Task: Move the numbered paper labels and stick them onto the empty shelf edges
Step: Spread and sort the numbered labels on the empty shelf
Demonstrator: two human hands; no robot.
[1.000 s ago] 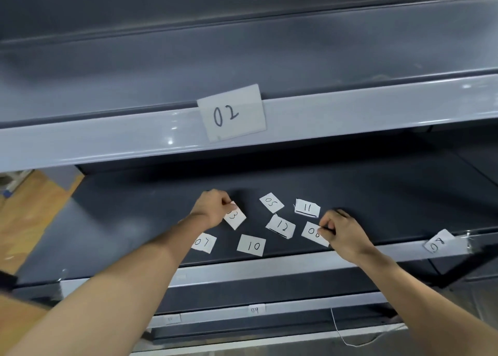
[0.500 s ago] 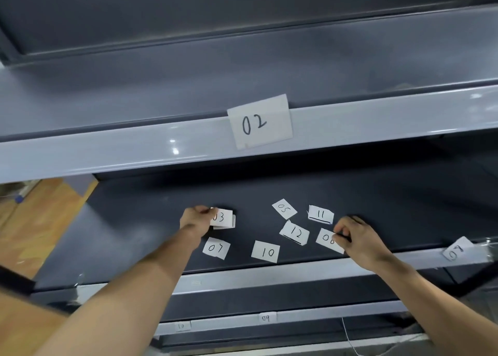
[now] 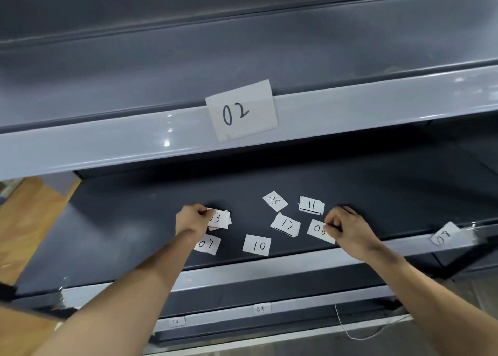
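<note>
Left hand (image 3: 192,218) pinching label 03 (image 3: 219,219), right hand (image 3: 347,227) pinching label 06 (image 3: 318,230)

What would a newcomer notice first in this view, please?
The big 02 label on the upper shelf edge stands out most. Below, small numbered labels lie scattered on the dark shelf, where the left hand pinches the 03 label and the right hand pinches a half-hidden label.
</note>
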